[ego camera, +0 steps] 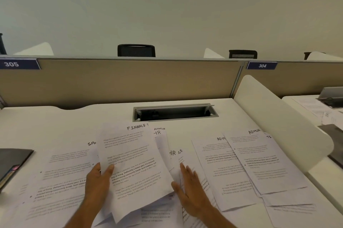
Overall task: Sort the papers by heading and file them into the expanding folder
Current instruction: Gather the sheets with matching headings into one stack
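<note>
- The left hand (98,185) is pinching the FINANCE sheet (133,164), lifting it off the worktop (55,122).
- The right hand (191,190) is lying flat, fingers spread, on HR papers (173,155).
- The expanding folder (11,163) is sitting at the worktop's left edge.

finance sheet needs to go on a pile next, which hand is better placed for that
Left. The left hand already grips the FINANCE sheet at its edge, lifted. The right hand lies flat on the middle papers.
</note>
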A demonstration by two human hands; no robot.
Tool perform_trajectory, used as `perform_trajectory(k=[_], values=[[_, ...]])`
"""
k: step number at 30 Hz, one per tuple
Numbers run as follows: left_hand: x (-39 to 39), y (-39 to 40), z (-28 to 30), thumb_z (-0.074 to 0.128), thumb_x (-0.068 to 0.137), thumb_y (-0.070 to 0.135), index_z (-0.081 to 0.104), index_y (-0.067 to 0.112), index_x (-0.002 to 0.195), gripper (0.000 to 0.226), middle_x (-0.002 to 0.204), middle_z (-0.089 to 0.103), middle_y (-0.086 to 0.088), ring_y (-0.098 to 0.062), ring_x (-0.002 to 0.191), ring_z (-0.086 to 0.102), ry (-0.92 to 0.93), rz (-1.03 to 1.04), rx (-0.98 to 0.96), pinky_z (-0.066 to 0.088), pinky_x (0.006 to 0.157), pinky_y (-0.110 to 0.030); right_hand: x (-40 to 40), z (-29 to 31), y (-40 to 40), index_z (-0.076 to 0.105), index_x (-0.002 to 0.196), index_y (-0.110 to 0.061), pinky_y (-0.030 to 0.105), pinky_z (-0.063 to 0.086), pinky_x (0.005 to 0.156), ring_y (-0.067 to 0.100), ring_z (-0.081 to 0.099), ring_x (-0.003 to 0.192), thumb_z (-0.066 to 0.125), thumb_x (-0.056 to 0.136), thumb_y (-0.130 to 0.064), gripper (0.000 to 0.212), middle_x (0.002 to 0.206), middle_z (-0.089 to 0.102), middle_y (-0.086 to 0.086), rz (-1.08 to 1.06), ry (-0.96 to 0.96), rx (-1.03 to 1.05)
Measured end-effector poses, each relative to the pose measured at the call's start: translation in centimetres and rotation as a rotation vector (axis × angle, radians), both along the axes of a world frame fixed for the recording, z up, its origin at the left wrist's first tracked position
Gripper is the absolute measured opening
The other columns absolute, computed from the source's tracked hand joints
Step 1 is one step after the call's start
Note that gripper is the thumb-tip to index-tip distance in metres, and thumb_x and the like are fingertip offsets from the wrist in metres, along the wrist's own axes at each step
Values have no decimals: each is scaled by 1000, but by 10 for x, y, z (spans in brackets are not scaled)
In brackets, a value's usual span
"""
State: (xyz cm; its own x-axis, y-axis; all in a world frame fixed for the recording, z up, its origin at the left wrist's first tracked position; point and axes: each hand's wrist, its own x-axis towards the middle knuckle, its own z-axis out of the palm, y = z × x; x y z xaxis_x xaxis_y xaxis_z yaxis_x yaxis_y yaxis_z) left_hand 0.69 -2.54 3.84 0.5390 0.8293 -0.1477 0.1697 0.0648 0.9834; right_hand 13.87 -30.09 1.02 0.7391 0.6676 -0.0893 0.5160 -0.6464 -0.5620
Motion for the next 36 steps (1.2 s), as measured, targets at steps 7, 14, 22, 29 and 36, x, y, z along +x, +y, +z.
perform_trajectory(k=[7, 14, 22, 29, 36], values=[[-1, -1, 0, 60, 98, 16, 62, 11, 128, 30, 113, 70, -8, -25, 92, 67, 5, 1, 7, 55, 83, -41, 16, 7, 9, 24, 155, -20, 35, 13, 125, 20, 19, 151, 45, 101, -32, 59, 161, 30, 0, -167, -94, -83], [-4, -1, 1, 61, 98, 15, 64, 16, 121, 23, 101, 71, 3, -19, 87, 69, 7, 8, 2, 55, 70, -32, 64, 35, 10, 27, 150, -19, 46, 34, 109, 28, 34, 136, 75, 70, -60, 102, 148, 36, 7, -319, 5, -364], [-5, -4, 4, 62, 97, 14, 66, 23, 110, 16, 98, 71, 10, -14, 90, 68, -32, 10, -16, 54, 76, -31, 81, 39, 20, 43, 131, -19, 43, 41, 100, 24, 51, 121, 83, 53, -61, 97, 128, 56, 2, -401, 123, -467], [-3, -4, 6, 62, 97, 15, 65, 20, 116, 20, 104, 71, 7, -16, 94, 67, -58, 10, -43, 52, 82, -34, 89, 59, 14, 64, 89, -13, 27, 54, 64, 12, 59, 71, 88, 68, -20, 34, 75, 62, -5, -441, 246, -207], [2, -5, 8, 63, 97, 17, 67, 18, 115, 18, 104, 73, 5, -16, 95, 68, -74, -1, -43, 52, 75, -31, 110, 91, 2, 67, 80, -15, 29, 59, 67, 16, 68, 73, 80, 78, -18, 13, 81, 70, 2, -546, 237, -8]])
